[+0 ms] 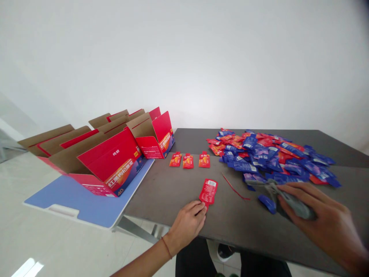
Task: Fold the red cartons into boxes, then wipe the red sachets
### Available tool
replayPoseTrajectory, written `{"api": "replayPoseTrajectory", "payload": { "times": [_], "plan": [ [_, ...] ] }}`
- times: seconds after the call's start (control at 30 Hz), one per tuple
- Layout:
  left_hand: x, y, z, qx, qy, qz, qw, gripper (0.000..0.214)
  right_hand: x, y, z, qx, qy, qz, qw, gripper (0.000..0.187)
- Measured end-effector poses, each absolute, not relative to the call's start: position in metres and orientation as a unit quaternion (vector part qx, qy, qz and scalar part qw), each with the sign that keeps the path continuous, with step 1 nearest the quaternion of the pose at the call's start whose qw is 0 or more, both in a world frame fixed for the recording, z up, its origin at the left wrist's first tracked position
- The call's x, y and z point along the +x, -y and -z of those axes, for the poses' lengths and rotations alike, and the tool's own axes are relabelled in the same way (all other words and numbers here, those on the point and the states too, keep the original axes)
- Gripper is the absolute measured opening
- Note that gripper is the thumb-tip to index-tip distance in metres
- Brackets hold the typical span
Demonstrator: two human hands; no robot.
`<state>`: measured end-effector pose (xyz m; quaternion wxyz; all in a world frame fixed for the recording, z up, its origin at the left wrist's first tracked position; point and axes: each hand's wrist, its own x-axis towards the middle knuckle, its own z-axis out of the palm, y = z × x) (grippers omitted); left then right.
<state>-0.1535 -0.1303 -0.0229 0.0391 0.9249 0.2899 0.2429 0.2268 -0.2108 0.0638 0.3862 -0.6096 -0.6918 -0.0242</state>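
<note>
My left hand [188, 221], a thin band on its wrist, is closed on the narrow neck of a red pouch [209, 191]. The pouch lies near the table's front edge, its barcode and small print facing up. In my right hand [319, 219] is a pair of grey scissors [296, 206], smeared by motion, blades pointing left. A blue pouch [267, 204] lies just under the scissors, partly hidden. Between the hands a thin red strip [235, 187] rests on the table. Three orange-red pouches [188, 161] lie in a row farther back.
A large mixed pile of blue and red pouches [268, 154] covers the back right of the dark table [161, 192]. At the left, several open red cartons [115, 161] with raised flaps stand on and beside a blue tabletop [86, 204]. A white wall rises behind.
</note>
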Motion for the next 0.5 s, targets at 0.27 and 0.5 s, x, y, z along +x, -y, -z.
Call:
{"api": "replayPoseTrajectory", "payload": {
  "times": [0.27,0.5],
  "plan": [
    [-0.154,0.129,0.014,0.923,-0.277,-0.256,0.079,0.029,0.073,0.123,-0.04,-0.484,0.849,-0.087,0.195,0.029],
    [-0.154,0.128,0.015,0.92,-0.275,-0.26,0.106,0.032,0.084,0.064,-0.017,-0.501,0.863,0.019,0.056,0.032]
  ]
}}
